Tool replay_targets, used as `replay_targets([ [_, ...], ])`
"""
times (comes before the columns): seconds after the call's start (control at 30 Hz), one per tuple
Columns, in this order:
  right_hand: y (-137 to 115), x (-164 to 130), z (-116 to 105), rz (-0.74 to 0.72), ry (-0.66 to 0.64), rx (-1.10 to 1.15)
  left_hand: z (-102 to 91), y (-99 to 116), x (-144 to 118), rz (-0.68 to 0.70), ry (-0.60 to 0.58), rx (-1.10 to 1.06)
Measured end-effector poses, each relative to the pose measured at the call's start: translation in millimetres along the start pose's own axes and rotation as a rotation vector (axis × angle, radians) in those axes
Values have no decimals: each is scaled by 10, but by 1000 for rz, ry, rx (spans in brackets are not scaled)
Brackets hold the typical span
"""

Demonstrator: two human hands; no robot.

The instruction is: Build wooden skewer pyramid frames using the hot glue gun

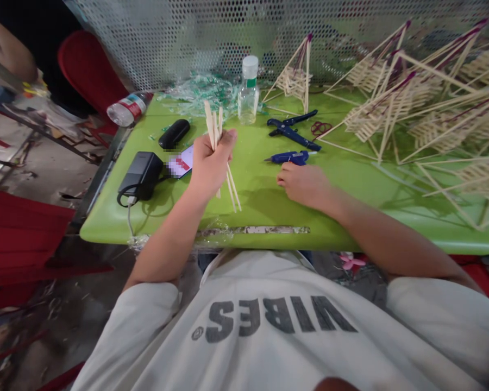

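Note:
My left hand (pixel 213 165) is closed around a small bundle of wooden chopsticks (pixel 212 124). Their tops stand up above my fist, and the lower ends slant down over the green table (pixel 252 198). Farther right, my right hand (pixel 305 184) has its fingers curled at the handle of a blue glue gun (pixel 287 157), whose nozzle points left. The grip itself is mostly hidden by the hand. Just behind the glue gun lie dark blue pliers-like cutters (pixel 293 130) with spread handles. A few dark red rubber bands (pixel 321 128) rest beside them.
Several chopstick frames (pixel 391 108) crowd the right side; another frame (pixel 295 81) stands farther back. A clear bottle (pixel 248 98), plastic wrappers (pixel 204 92), a black case (pixel 174 133), a phone (pixel 183 163) and a cabled power bank (pixel 142 174) are around the left. A person (pixel 41 49) sits beyond.

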State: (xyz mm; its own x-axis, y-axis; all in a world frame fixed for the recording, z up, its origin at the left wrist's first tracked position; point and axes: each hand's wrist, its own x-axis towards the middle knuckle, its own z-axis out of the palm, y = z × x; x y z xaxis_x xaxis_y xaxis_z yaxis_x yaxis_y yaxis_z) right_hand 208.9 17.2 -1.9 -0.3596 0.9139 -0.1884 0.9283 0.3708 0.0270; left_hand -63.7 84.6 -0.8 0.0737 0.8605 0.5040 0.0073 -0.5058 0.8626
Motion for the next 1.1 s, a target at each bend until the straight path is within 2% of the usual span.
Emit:
replay_targets([
  [0.23, -21, 69, 65, 45, -2, 1, 44, -55, -21, 28, -73, 22],
  [0.43, 80, 51, 39, 36, 24, 16, 56, -33, -26, 74, -85, 16],
  [0.63, 59, -15, -24, 37, 25, 7, 72, 28, -51, 77, -99, 27],
  [0.9, 42, 4, -30, 80, 11, -41, 101, 108, -88, 24, -106, 30],
  [1.1, 19, 79, 34, 24, 11, -49, 103, 92, -93, -33, -104, 28],
])
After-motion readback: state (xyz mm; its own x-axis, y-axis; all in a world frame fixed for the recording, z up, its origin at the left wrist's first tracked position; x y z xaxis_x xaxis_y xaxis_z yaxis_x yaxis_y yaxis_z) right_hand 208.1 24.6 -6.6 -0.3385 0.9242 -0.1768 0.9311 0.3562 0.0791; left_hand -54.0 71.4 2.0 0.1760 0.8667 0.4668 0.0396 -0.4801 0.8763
